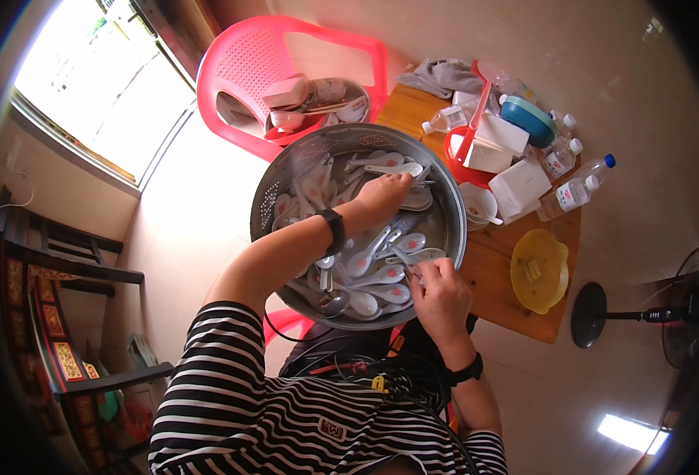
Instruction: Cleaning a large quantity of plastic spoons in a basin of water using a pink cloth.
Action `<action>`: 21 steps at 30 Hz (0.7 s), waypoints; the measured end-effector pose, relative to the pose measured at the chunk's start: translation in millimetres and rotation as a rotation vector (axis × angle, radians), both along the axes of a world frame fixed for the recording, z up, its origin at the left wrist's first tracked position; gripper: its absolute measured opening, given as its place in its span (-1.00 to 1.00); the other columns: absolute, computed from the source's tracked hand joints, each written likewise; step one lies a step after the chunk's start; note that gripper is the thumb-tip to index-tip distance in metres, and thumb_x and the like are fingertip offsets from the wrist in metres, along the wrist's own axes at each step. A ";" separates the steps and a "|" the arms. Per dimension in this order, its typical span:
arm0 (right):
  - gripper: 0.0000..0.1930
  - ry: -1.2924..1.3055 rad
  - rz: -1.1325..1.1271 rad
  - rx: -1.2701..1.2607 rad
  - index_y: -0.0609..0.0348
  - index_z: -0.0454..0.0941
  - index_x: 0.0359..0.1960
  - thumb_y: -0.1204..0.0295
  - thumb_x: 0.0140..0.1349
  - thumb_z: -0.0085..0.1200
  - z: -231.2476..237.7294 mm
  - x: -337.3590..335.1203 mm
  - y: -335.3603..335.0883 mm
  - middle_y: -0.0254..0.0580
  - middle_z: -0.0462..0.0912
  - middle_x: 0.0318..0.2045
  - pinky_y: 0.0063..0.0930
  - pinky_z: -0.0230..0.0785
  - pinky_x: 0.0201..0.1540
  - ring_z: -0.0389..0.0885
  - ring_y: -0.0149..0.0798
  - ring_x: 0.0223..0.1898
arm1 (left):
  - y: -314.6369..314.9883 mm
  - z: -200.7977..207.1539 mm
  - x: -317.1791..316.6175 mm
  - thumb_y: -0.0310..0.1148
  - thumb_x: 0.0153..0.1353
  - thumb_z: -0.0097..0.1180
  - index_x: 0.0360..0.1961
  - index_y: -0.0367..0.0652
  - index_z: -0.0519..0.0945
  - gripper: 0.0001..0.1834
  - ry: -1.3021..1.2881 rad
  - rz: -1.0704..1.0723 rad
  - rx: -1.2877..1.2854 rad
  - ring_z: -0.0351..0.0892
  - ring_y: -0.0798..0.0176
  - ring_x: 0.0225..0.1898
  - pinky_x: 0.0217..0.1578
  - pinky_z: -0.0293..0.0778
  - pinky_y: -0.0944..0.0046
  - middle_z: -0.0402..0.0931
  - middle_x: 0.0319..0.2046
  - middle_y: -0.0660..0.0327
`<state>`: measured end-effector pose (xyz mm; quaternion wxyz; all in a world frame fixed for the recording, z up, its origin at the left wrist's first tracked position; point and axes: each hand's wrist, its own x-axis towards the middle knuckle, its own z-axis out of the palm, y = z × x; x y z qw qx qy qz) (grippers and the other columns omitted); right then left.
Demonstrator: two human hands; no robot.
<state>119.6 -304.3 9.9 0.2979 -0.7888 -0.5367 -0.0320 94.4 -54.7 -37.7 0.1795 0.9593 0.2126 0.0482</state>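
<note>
A big round metal basin [459, 237] with perforated sides holds many white ceramic soup spoons [385, 275], some with a reddish mark in the bowl. A metal spoon [334, 303] lies among them near the basin's front. My left hand [385, 196] reaches across to the far right part of the heap. Its fingers are closed downward beside a spoon, and what they grip is hidden. At the near right rim my right hand [443, 297] is pinched on the handle of a white soup spoon [401, 255]. Both wrists wear dark bands.
A pink plastic chair [243, 59] behind the basin carries stacked bowls [288, 119]. On the wooden table [516, 313] at right are plastic bottles [569, 196], a red ladle [470, 142], white boxes [520, 188] and a yellow bowl [539, 273]. A fan [682, 309] stands at far right.
</note>
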 end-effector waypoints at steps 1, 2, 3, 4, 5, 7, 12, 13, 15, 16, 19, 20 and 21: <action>-0.86 0.009 0.002 -0.007 0.06 0.62 -0.32 0.42 0.10 0.31 -0.3 -0.3 -0.1 -0.25 0.51 -0.31 -0.25 0.47 -0.36 0.62 -0.11 -0.38 | -0.8 -1.3 3.8 -0.53 0.11 0.13 -0.05 -0.23 0.44 -0.66 0.013 -0.024 0.040 0.62 -0.14 0.01 -0.04 0.57 -0.03 0.62 -0.12 -0.05; -0.84 0.018 0.003 -0.014 0.06 0.65 -0.28 0.43 0.09 0.32 -0.4 -0.5 -0.3 -0.26 0.52 -0.29 -0.24 0.46 -0.34 0.62 -0.11 -0.37 | -1.1 -2.5 6.1 -0.52 0.09 0.16 -0.04 -0.20 0.45 -0.63 0.026 -0.047 0.080 0.60 -0.11 0.04 -0.03 0.57 0.00 0.61 -0.11 -0.01; -0.84 0.017 0.002 -0.014 0.06 0.65 -0.28 0.43 0.09 0.32 -0.6 -0.2 -0.5 -0.26 0.52 -0.29 -0.24 0.46 -0.34 0.62 -0.11 -0.37 | -1.8 -3.9 7.2 -0.52 0.09 0.16 -0.04 -0.20 0.45 -0.63 0.025 -0.049 0.081 0.60 -0.11 0.04 -0.03 0.57 0.00 0.61 -0.11 -0.01; -0.84 0.019 -0.001 -0.016 0.05 0.65 -0.27 0.43 0.09 0.32 -0.9 0.1 -0.8 -0.26 0.52 -0.29 -0.24 0.46 -0.34 0.62 -0.11 -0.37 | -3.1 -5.5 7.7 -0.51 0.07 0.19 -0.04 -0.19 0.47 -0.62 0.030 -0.029 0.091 0.58 -0.08 0.07 -0.02 0.57 0.02 0.60 -0.09 0.03; -0.84 0.021 -0.004 -0.018 0.05 0.65 -0.27 0.43 0.09 0.31 -1.1 0.4 -0.7 -0.26 0.52 -0.29 -0.24 0.47 -0.34 0.62 -0.11 -0.36 | -3.6 -6.8 8.1 -0.50 0.06 0.21 -0.04 -0.18 0.49 -0.61 0.034 -0.009 0.101 0.56 -0.06 0.10 -0.01 0.57 0.04 0.59 -0.08 0.06; -0.83 0.028 -0.002 -0.016 0.05 0.65 -0.27 0.43 0.09 0.31 0.4 -0.9 -0.5 -0.26 0.52 -0.29 -0.24 0.47 -0.34 0.62 -0.10 -0.36 | 0.3 -13.0 4.5 -0.46 0.07 0.22 -0.06 -0.17 0.51 -0.64 0.030 0.007 0.131 0.55 -0.04 0.11 0.00 0.56 0.05 0.59 -0.07 0.06; -0.83 0.009 -0.005 -0.003 0.05 0.65 -0.26 0.44 0.08 0.31 -0.2 -0.4 -0.9 -0.25 0.52 -0.29 -0.25 0.48 -0.33 0.62 -0.10 -0.36 | 4.9 -17.4 2.9 -0.32 0.13 0.26 -0.10 -0.16 0.54 -0.68 -0.008 0.017 0.142 0.54 -0.02 0.10 0.05 0.52 0.08 0.57 -0.06 0.07; -0.82 0.010 -0.006 -0.004 0.06 0.65 -0.26 0.44 0.08 0.31 -0.7 -0.5 -0.8 -0.25 0.52 -0.28 -0.25 0.48 -0.33 0.62 -0.09 -0.36 | 5.6 -19.2 2.2 -0.28 0.14 0.26 -0.10 -0.16 0.54 -0.67 0.001 0.021 0.148 0.54 -0.02 0.09 0.06 0.51 0.08 0.57 -0.07 0.07; -0.82 0.010 -0.008 -0.006 0.06 0.65 -0.26 0.45 0.08 0.31 -1.6 -0.7 -0.6 -0.25 0.52 -0.28 -0.25 0.48 -0.33 0.63 -0.09 -0.36 | 5.5 -20.4 1.3 -0.23 0.16 0.27 -0.10 -0.17 0.54 -0.65 0.009 0.025 0.155 0.54 -0.02 0.09 0.07 0.50 0.08 0.57 -0.07 0.07; -0.82 0.013 -0.006 -0.003 0.06 0.65 -0.25 0.45 0.08 0.32 -1.9 -0.7 -0.8 -0.24 0.52 -0.28 -0.25 0.48 -0.33 0.63 -0.09 -0.36 | 4.6 -20.0 0.9 -0.23 0.16 0.27 -0.10 -0.17 0.54 -0.65 0.012 0.033 0.156 0.53 -0.02 0.10 0.07 0.49 0.09 0.57 -0.07 0.07; -0.82 0.014 -0.002 -0.001 0.06 0.65 -0.25 0.45 0.08 0.32 -1.1 -0.1 -1.8 -0.24 0.52 -0.28 -0.25 0.48 -0.33 0.63 -0.09 -0.36 | 2.3 -19.7 -0.3 -0.23 0.16 0.28 -0.08 -0.19 0.52 -0.63 -0.004 0.039 0.189 0.53 -0.04 0.10 0.07 0.50 0.09 0.56 -0.06 0.06; -0.81 0.014 0.001 -0.002 0.06 0.65 -0.25 0.45 0.08 0.32 -0.5 0.1 -2.1 -0.24 0.52 -0.28 -0.25 0.48 -0.34 0.63 -0.09 -0.37 | 1.8 -19.8 -0.7 -0.24 0.16 0.28 -0.07 -0.20 0.51 -0.61 -0.021 0.039 0.223 0.53 -0.05 0.10 0.06 0.51 0.08 0.55 -0.05 0.05; -0.81 0.016 0.004 -0.002 0.06 0.65 -0.25 0.45 0.08 0.32 -0.3 -0.4 -1.4 -0.24 0.52 -0.28 -0.25 0.48 -0.34 0.63 -0.09 -0.37 | 1.9 -19.1 -2.7 -0.24 0.16 0.28 -0.07 -0.20 0.51 -0.61 -0.019 0.042 0.223 0.53 -0.05 0.10 0.06 0.51 0.08 0.55 -0.05 0.05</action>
